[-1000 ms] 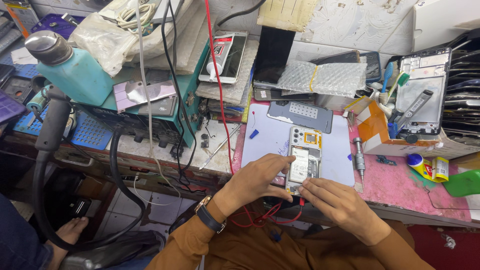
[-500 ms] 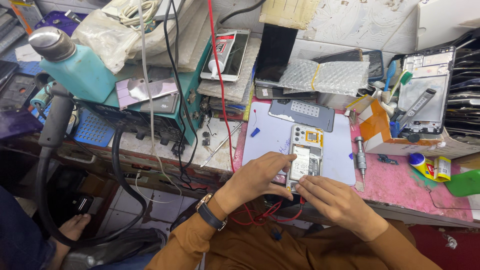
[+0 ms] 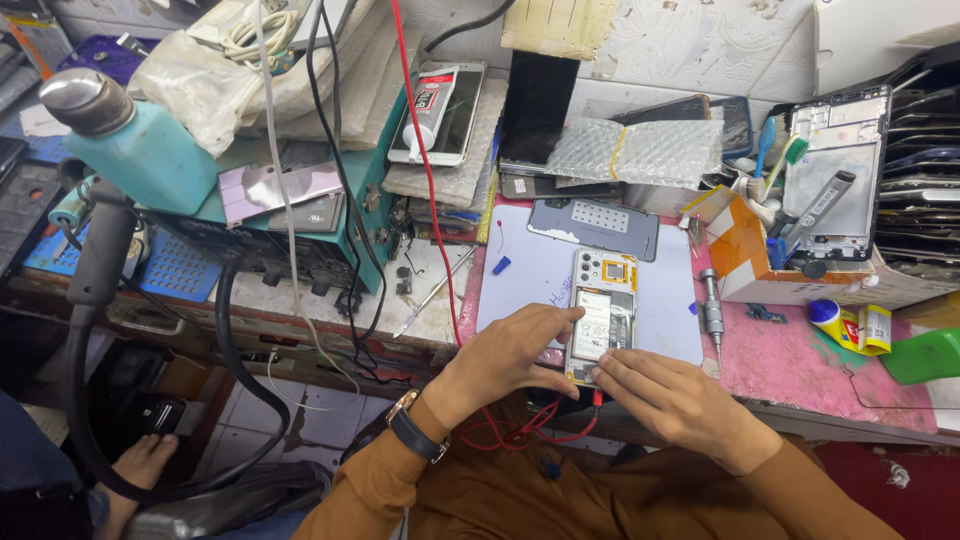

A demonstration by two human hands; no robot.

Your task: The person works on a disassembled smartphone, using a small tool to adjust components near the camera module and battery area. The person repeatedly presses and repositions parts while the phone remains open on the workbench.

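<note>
Hands stay almost as half a second ago, both pressed on the opened phone (image 3: 602,318) lying on the white mat (image 3: 530,275) at the tabletop's (image 3: 800,360) near edge. Left hand (image 3: 508,352) keeps its fingers spread over the phone's left side; right hand (image 3: 668,398) lies flat on its near end, grasping nothing. Screwdriver (image 3: 712,312) has not moved from the phone's right.

My desk (image 3: 800,360) has a worn pink top, stained and scuffed towards its right edge. Behind it rises a whitish wall (image 3: 700,40) with cracked, peeling paint. Below the desk's left corner I see a floor (image 3: 270,425) of pale tiles with dark grout lines. The light is even and bright, casting only soft shadows.
</note>
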